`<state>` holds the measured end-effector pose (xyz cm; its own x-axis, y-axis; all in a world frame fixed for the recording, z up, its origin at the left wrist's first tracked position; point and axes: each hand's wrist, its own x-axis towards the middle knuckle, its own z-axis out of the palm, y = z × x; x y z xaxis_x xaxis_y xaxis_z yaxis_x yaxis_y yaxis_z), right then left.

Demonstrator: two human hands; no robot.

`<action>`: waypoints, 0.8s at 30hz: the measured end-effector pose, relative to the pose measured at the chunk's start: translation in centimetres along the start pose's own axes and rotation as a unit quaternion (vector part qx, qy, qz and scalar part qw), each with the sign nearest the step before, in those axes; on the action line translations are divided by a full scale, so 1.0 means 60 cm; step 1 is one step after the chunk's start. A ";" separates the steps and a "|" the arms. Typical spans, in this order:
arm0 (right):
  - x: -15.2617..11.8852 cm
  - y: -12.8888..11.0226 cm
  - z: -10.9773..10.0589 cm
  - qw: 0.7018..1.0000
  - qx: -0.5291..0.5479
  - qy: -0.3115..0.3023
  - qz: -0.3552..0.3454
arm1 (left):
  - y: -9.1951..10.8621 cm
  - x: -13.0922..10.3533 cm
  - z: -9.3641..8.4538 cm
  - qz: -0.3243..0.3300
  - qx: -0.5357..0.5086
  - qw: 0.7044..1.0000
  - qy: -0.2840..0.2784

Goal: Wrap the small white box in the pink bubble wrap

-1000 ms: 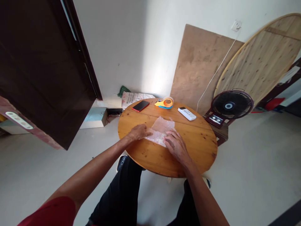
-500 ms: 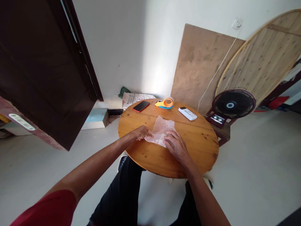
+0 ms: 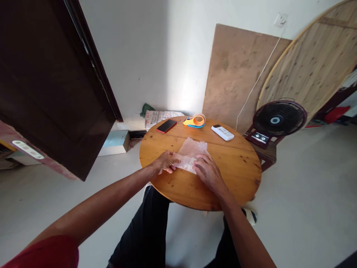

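Clear plastic sheet (image 3: 190, 153): near edge under both hands.

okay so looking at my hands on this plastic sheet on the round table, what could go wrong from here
The thin plastic sheet is pinned only at its near edge by your left hand and right hand; its far part lies loose and could crease or shift. The fan stands close beside the table and, if running, might lift it. The tape dispenser and phone sit near the far rim, where a sweep could knock them off.
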<state>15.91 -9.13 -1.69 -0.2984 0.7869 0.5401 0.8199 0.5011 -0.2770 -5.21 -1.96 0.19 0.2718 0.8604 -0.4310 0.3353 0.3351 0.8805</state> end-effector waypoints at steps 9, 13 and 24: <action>-0.001 0.001 -0.001 1.000 0.003 0.005 -0.001 | 0.019 0.017 0.023 -0.029 0.025 0.999 -0.035; -0.002 0.003 0.001 1.000 0.000 0.002 0.000 | 0.031 0.023 0.032 -0.003 0.097 0.995 -0.009; 0.004 0.000 -0.003 1.000 -0.022 -0.015 0.000 | 0.055 0.025 0.068 0.001 0.136 0.990 -0.026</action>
<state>15.94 -8.99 -1.45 -0.3120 0.7976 0.5161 0.8407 0.4848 -0.2410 0.01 -1.13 1.62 0.3160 0.8379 -0.4450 0.5636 0.2115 0.7985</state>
